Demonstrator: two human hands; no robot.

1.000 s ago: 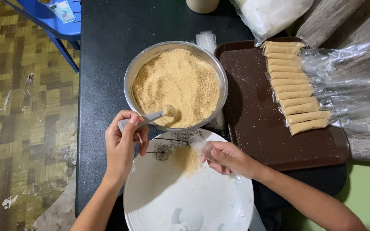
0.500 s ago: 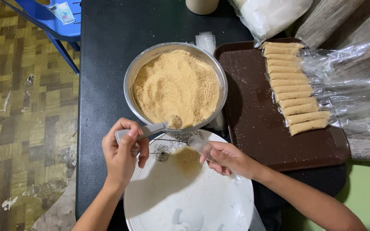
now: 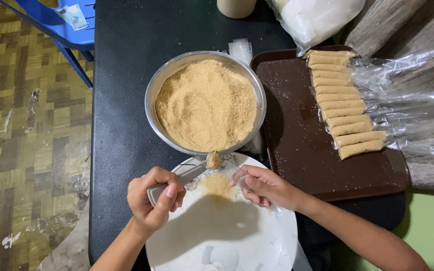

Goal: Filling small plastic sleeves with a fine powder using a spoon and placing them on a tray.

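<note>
Moved: spoon (image 3: 197, 169) w/ crumb load out of metal bowl (image 3: 159, 85) to white plate (image 3: 257, 241), 12 o'clock rim. I log left hand (image 3: 152, 200) fisted on handle; right hand (image 3: 264, 186) pinching clear wrapper (image 3: 232, 173) by crumb pile (image 3: 217, 184). Risk: tilt spills crumbs off-wrapper.

White plastic bag (image 3: 317, 17) at table's far edge, clear wrappers (image 3: 408, 110) (crinkled) right of tray

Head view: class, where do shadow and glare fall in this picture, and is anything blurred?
Head view: a dark shadow lies across the white plate below the left hand and right hand; glare streaks the clear plastic wrap; the metal bowl rim shines; the spoon and the rolls look sharp.
</note>
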